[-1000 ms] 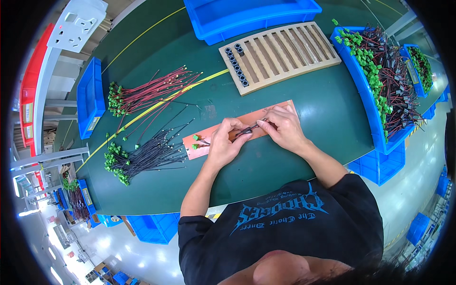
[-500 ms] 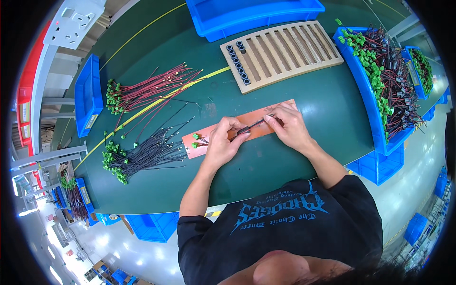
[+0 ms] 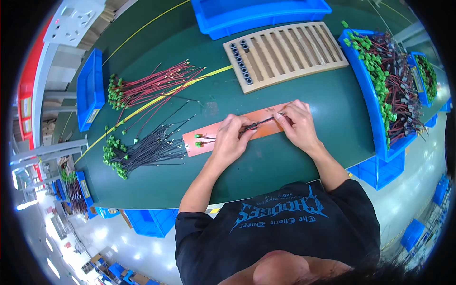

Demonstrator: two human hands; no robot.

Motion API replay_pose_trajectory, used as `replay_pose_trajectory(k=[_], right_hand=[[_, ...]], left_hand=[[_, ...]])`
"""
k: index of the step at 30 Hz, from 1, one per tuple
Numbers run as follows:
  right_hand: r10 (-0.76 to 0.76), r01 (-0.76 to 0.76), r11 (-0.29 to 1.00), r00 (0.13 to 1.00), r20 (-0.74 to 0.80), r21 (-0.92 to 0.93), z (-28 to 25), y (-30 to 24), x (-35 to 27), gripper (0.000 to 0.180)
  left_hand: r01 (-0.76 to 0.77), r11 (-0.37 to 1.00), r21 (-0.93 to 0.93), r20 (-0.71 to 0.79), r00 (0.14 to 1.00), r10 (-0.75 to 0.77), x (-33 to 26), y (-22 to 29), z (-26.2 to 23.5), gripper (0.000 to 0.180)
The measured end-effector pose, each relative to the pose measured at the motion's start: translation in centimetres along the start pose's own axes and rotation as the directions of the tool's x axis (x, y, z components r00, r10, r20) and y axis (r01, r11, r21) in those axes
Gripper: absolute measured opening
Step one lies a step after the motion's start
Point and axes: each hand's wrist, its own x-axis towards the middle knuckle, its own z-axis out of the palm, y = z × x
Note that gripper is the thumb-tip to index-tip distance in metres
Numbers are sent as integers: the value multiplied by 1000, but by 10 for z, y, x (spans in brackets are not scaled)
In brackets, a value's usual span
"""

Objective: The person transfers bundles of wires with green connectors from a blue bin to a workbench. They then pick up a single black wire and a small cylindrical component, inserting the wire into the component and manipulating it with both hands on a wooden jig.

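Wide fisheye head cam, L of pair, looks down onto green bench (image 3: 280, 164), fairly nr.

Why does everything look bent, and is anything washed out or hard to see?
Head view: the wide fisheye lens curves the table's near edge and leaves black corners; head view: white glare spots the floor at lower left; head view: the dark cable between left hand and right hand shows, but its fine detail is too small to make out.
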Motion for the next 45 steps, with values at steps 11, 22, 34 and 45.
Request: replay_pose_trajectory(k=[11,22,34,45], right_hand=[[-4,4,1000,1000,17,3,-1,7,-1,17],[21,-21,999,1000,11,31,-1,8,-2,15],[1,-3,998,999,40,63,-12,16,0,17],[8,-9,997,1000,6,73,-6,24,-2,19]], left_hand=[[40,999,-16,12,999,-40,-1,-3,2,26],[83,993,-82,-5,997,-83,-1,-3,-2,25],[30,997,-75,-66,997,-35,1,-2,15,27],[-10,956,-293,10,1000,14,7,-3,-3,33]])
